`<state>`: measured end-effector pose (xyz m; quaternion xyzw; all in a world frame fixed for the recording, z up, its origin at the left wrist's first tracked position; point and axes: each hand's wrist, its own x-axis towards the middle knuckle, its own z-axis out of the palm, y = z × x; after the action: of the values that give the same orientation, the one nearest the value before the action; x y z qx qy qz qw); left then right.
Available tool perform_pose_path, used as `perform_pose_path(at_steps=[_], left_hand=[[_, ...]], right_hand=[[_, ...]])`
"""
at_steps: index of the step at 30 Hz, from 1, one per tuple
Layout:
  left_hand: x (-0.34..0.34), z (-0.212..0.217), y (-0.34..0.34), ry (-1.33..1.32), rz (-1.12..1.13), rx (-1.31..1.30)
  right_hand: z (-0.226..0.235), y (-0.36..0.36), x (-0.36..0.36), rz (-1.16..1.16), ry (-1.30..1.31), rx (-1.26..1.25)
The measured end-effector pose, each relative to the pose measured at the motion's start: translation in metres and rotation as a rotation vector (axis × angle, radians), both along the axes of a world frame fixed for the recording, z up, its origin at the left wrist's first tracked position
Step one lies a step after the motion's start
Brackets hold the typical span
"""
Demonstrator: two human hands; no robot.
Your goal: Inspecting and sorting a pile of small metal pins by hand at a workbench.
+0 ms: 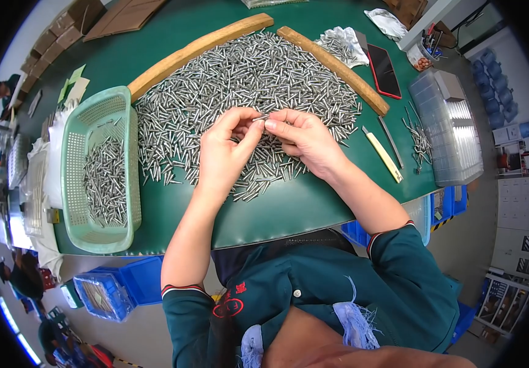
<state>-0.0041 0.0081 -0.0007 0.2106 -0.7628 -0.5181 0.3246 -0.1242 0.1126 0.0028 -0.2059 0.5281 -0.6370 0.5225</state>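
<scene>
Head view: over the green counter point(289, 208), the left hand point(224, 156) and right hand point(304, 138) meet, each grip pinched shut on one small metal pin point(262, 118) held between the fingertips above the big pin heap point(246, 80). The green basket point(102, 165) holds a thinner layer of pins; by that, most of the heap seems left to handle.

Factory workbench: heaped metal pins point(246, 73)

A red-edged phone point(384, 70) with a dark screen lies beside clear plastic trays point(451, 132).
</scene>
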Motion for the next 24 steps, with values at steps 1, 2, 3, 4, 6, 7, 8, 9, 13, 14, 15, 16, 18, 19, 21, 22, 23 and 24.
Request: perform_pose_path(at_steps=[1,2,3,4,6,7,8,9,13,14,15,16,18,19,21,22,23,24], left_hand=[[0.0,0.0,0.0,-0.012,-0.008,0.054],[0.0,0.0,0.0,-0.024,-0.015,0.109],[0.0,0.0,-0.001,-0.024,-0.014,0.11],[0.0,-0.001,-0.001,-0.016,-0.029,0.15],[0.0,-0.001,-0.001,-0.007,-0.043,0.192],[0.0,0.0,-0.001,-0.015,-0.042,0.186],[0.0,0.001,-0.001,-0.024,-0.041,0.18],[0.0,0.0,-0.001,-0.024,-0.04,0.18],[0.0,-0.002,-0.002,-0.018,-0.041,0.196],[0.0,-0.002,-0.002,-0.016,-0.039,0.194],[0.0,-0.003,-0.002,-0.016,-0.04,0.194],[0.0,-0.003,-0.002,-0.016,-0.037,0.193],[-0.001,-0.003,-0.001,-0.016,-0.035,0.191],[-0.001,-0.003,-0.001,-0.017,-0.034,0.188],[0.0,-0.003,-0.002,-0.018,-0.032,0.184],[0.0,-0.004,-0.003,0.006,-0.057,0.251],[0.0,-0.005,-0.003,0.03,-0.082,0.318],[0.0,-0.005,-0.004,0.03,-0.083,0.318]], right_hand=[[0.0,0.0,0.0,0.019,-0.039,-0.005],[0.0,0.0,0.0,0.039,-0.079,-0.01],[-0.001,0.0,0.0,0.04,-0.079,-0.009],[-0.002,0.0,0.0,0.042,-0.095,-0.007],[-0.004,0.0,0.0,0.045,-0.112,-0.004],[-0.004,0.0,0.0,0.048,-0.111,-0.007],[-0.005,0.0,-0.001,0.051,-0.111,-0.01],[-0.004,0.0,0.0,0.051,-0.111,-0.009],[-0.003,0.0,0.0,0.046,-0.093,-0.01],[-0.002,0.0,0.0,0.046,-0.082,-0.011],[-0.002,0.0,0.001,0.045,-0.082,-0.012],[-0.002,0.0,0.001,0.035,-0.063,-0.002],[-0.002,0.0,0.001,0.024,-0.044,0.008],[-0.002,0.0,0.001,0.019,-0.021,0.01],[0.0,0.001,0.002,0.015,0.001,0.012],[0.002,0.001,0.002,0.016,0.042,0.009],[0.004,0.002,0.003,0.017,0.082,0.006],[0.006,0.001,0.004,0.017,0.082,0.006]])
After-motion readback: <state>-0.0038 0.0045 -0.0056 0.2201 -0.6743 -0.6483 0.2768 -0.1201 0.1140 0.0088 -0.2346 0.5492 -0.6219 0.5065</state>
